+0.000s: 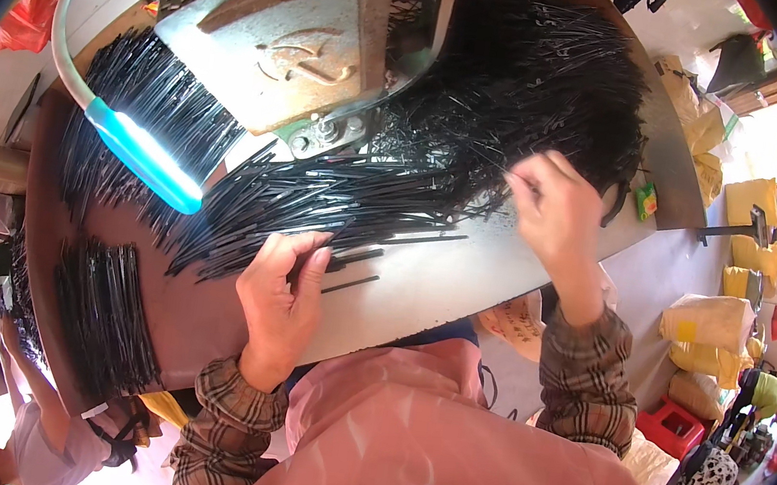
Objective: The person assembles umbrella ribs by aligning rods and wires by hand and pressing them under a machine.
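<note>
My left hand is closed in a loose pinch at the near edge of a spread of slim black strips. Whether a strip sits between its fingertips cannot be made out. Farther right, my right hand is raised at the edge of a large tangled heap of thin black pieces, thumb and fingers pinched together. Anything in that pinch is too small to tell. A metal machine head stands over the table between the heap and a bundle of aligned black strips at the left.
A lit lamp on a bent neck hangs over the left strips. Another stack of black strips lies at the table's near left. A red stool and yellowish sacks stand on the right. Other people are at the lower left and lower right.
</note>
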Tool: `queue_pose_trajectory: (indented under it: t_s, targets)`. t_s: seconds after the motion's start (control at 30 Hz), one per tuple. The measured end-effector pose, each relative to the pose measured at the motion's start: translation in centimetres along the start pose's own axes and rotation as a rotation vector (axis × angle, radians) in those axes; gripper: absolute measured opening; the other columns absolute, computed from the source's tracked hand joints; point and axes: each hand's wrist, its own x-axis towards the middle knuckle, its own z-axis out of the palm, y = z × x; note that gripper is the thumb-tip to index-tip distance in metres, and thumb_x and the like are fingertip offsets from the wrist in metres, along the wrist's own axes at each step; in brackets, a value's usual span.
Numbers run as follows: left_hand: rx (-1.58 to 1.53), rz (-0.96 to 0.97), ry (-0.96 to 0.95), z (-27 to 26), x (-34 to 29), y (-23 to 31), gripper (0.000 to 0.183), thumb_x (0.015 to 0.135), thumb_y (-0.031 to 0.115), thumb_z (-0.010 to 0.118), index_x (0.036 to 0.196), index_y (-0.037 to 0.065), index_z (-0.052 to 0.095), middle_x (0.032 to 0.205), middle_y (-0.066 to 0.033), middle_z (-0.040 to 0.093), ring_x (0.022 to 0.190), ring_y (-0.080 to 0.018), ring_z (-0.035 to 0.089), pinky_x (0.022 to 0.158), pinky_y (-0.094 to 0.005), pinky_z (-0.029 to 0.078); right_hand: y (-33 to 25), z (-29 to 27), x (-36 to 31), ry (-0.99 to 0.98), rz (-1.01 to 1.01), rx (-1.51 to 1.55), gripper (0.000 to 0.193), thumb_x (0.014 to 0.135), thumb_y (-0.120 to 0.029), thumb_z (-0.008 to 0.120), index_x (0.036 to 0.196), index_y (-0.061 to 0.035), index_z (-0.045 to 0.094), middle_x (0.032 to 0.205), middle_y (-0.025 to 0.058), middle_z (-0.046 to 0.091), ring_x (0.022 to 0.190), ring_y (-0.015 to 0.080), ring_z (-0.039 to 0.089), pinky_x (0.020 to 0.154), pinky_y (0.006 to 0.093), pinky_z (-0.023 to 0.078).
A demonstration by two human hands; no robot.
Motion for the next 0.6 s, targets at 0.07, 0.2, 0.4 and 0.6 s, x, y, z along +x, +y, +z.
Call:
queue_pose_trajectory:
  t_s: [0.07, 0.2, 0.4, 0.6]
  targets:
    - [-0.041, -0.003, -0.01, 0.3, 0.5, 0.1, 0.011, 0.084, -0.001, 0.064, 0.096, 0.0, 0.066, 0.083, -0.0097, 0.062, 0.069, -0.0153, 0.059, 0.062, -0.0247, 0.047, -0.8, -2.5, -0.9, -0.089, 0.077, 0.073, 0.005, 0.08, -0.008, 0.068, 0.08, -0.0076, 0.063, 0.075, 0.0057, 0.058, 0.062, 0.0227, 0.059, 0.055, 0.0327, 0.045]
    - [-0.037, 0.322, 0.024, 2.7, 3.1, 1.9, 0.014, 0.086, -0.007, 0.06, 0.099, -0.003, 0.062, 0.098, -0.0132, 0.067, 0.09, -0.0166, 0.065, 0.079, -0.0261, 0.051, -4.6, -2.7, -2.2, -0.176, -0.03, 0.366, 0.005, 0.082, -0.005, 0.065, 0.081, -0.0046, 0.06, 0.078, 0.0077, 0.058, 0.063, 0.0213, 0.059, 0.056, 0.0294, 0.045]
    - [-0.389, -0.094, -0.054, 3.7, 4.4, 0.9, 0.003, 0.09, 0.0, 0.059, 0.093, 0.0, 0.058, 0.073, 0.0016, 0.058, 0.058, -0.002, 0.046, 0.051, -0.0173, 0.038, -6.4, 1.8, -0.9, -0.091, -0.232, 0.426, 0.006, 0.083, -0.003, 0.062, 0.089, -0.0025, 0.059, 0.083, 0.0093, 0.059, 0.071, 0.026, 0.061, 0.061, 0.0339, 0.048]
    - [-0.377, -0.174, -0.025, 2.5, 4.8, -2.0, 0.004, 0.09, 0.002, 0.06, 0.093, 0.0, 0.06, 0.074, 0.0025, 0.058, 0.058, -0.0009, 0.046, 0.05, -0.0166, 0.037, -8.1, 6.3, 1.0, -0.216, -0.565, 0.388, 0.009, 0.083, 0.0, 0.055, 0.092, -0.0039, 0.056, 0.085, 0.0121, 0.06, 0.079, 0.0305, 0.061, 0.067, 0.0378, 0.051]
